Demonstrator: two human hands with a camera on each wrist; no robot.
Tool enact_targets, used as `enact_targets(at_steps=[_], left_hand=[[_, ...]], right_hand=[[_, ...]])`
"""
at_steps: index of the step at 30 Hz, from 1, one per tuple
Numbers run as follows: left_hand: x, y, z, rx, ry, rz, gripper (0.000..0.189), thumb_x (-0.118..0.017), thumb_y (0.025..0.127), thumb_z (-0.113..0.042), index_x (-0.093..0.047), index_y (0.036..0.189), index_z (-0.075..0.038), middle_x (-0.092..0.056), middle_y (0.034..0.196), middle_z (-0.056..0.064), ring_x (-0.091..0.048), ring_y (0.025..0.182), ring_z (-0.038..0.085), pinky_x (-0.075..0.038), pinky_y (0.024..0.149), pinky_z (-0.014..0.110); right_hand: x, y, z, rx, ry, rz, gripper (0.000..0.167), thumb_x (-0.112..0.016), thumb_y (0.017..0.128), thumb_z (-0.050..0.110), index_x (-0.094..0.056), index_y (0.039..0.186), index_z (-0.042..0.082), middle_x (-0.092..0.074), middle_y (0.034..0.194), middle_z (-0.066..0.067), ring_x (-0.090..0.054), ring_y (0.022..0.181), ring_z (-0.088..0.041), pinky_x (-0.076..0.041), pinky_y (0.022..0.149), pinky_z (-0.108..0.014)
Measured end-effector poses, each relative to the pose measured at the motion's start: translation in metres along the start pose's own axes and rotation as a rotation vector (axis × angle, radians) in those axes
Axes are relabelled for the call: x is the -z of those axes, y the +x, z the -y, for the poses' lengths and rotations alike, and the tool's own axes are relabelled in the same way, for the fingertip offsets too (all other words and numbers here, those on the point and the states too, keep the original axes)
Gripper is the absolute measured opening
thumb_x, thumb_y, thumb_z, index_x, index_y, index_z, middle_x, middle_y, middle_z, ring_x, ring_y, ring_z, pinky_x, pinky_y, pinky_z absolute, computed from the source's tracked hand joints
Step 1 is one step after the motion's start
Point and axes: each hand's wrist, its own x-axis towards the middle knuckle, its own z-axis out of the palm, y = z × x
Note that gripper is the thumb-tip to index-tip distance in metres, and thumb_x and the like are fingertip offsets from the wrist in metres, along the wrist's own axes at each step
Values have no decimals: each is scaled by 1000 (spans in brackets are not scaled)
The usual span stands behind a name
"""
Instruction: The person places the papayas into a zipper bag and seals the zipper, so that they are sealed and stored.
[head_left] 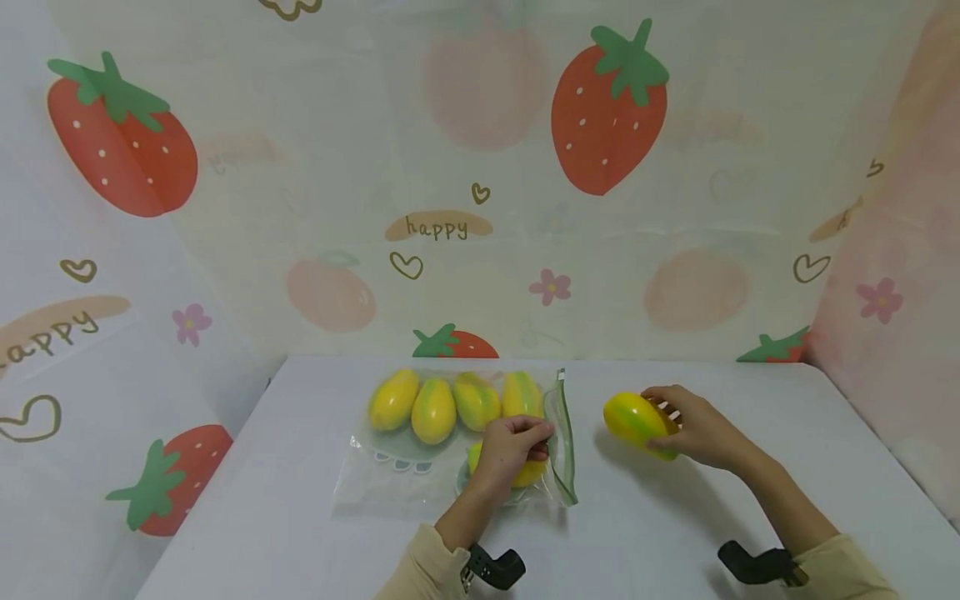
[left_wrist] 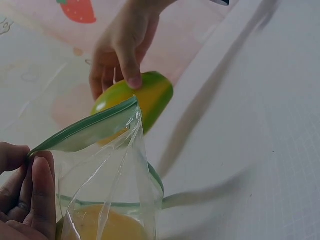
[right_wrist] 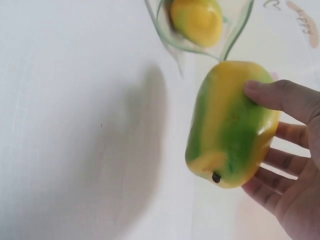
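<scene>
My right hand [head_left: 697, 429] holds a glossy yellow papaya [head_left: 636, 421] with green streaks, thumb on one side and fingers on the other. It hangs above the table, right of the bag's mouth; its dark stem end shows in the right wrist view. My left hand [head_left: 510, 454] pinches the green zip edge [left_wrist: 85, 125] of a clear zip bag [head_left: 390, 492], lifting one side so the mouth gapes to the right. Inside the bag lie several similar papayas [head_left: 433, 411]; my left hand partly covers those at the front near the mouth.
The white table [head_left: 255, 500] carries the bag left of centre. Behind it hangs a pale cloth backdrop [head_left: 337, 167] with strawberries, hearts and lettering, and similar cloth closes both sides. Dark wrist cameras [head_left: 498, 568] sit on both forearms.
</scene>
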Motion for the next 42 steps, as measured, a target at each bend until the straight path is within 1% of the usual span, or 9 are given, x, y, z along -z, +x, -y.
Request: enact_targets(at_steps=[5, 11, 15, 20, 26, 32, 39, 42], left_hand=[[0, 3, 2, 8, 0, -3, 27, -68, 91, -17, -70, 105, 6, -62, 75, -4, -59, 64, 9, -57, 63, 20], [-1, 2, 0, 16, 7, -12, 25, -68, 91, -17, -71, 104, 4, -63, 76, -4, -59, 64, 9, -57, 64, 20], [0, 2, -1, 20, 12, -7, 26, -69, 91, -19, -71, 104, 4, -64, 76, -3, -59, 65, 9, -57, 65, 20], [0, 2, -1, 23, 20, -4, 26, -68, 91, -19, -71, 104, 3, -64, 78, -2, -59, 66, 10, -57, 66, 20], [-1, 3, 0, 33, 25, -10, 24, -69, 91, -20, -72, 103, 1, -65, 80, -1, -60, 67, 10, -57, 67, 21], [-1, 2, 0, 18, 27, -4, 25, -70, 90, -21, -72, 103, 0, -65, 79, -1, -59, 67, 10, -57, 67, 20], [-1, 3, 2, 2, 28, -3, 27, -68, 92, -20, -71, 105, 3, -66, 79, -3, -60, 66, 9, -57, 65, 21], [-1, 3, 3, -1, 22, -3, 27, -68, 92, -19, -71, 105, 4, -66, 78, -4, -60, 66, 9, -57, 64, 21]], right_hand=[[-7, 3, 8, 26, 0, 18, 58, -81, 78, 17, -55, 127, 0, -61, 120, -15, -58, 100, -23, -54, 83, -32], [-17, 7, 13, 48, 5, 45, 57, -81, 77, 17, -56, 127, 2, -61, 118, -12, -58, 100, -22, -54, 84, -33], [-24, 10, 17, 51, 15, 67, 58, -81, 77, 18, -56, 127, 3, -62, 119, -11, -57, 101, -21, -54, 84, -31], [-31, 14, 21, 67, 52, 102, 57, -81, 78, 19, -57, 127, 5, -62, 119, -10, -57, 101, -21, -52, 82, -29], [-42, 17, 24, 97, 84, 143, 55, -81, 77, 19, -58, 127, 9, -62, 121, -8, -58, 102, -21, -51, 84, -32], [-48, 20, 31, 119, 101, 176, 56, -81, 77, 20, -58, 127, 9, -62, 122, -10, -58, 103, -23, -51, 84, -35], [-57, 25, 36, 146, 119, 205, 57, -81, 77, 20, -59, 128, 9, -64, 122, -8, -59, 104, -24, -52, 83, -31], [-62, 28, 38, 149, 136, 223, 57, -81, 78, 20, -59, 129, 8, -64, 124, -9, -60, 104, -25, -56, 82, -31]])
